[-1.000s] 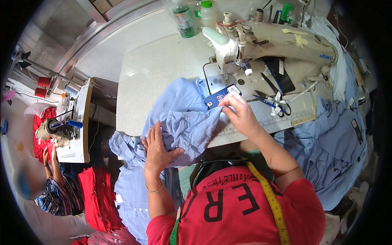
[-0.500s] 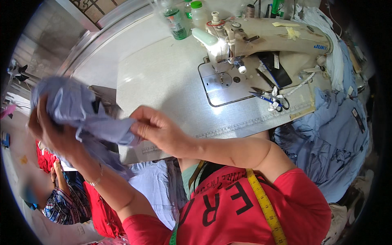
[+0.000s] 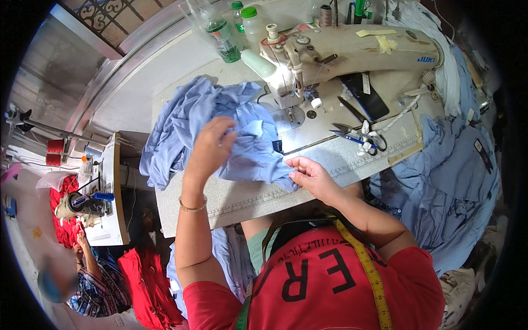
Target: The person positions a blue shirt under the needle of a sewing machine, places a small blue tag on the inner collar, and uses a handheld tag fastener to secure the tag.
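Observation:
A light blue garment lies bunched on the left part of the sewing table, its right side reaching the needle plate of the sewing machine. Between thumb and fingers, my right hand pinches the garment's near right corner. My left hand, its fingers bent and apart, is over the middle of the cloth; whether it touches the fabric I cannot tell. A small dark label shows near the garment's right edge. The needle area is lit, and folds hide part of the plate.
Scissors with white-wrapped handles and a phone lie right of the needle. Bottles stand at the back. More blue garments hang at the right. Another person sits at the lower left near a second machine.
The garment has come from the air at the left down onto the table. Both hands have moved right with it; my left hand has loosened its grasp, while my right still pinches cloth.

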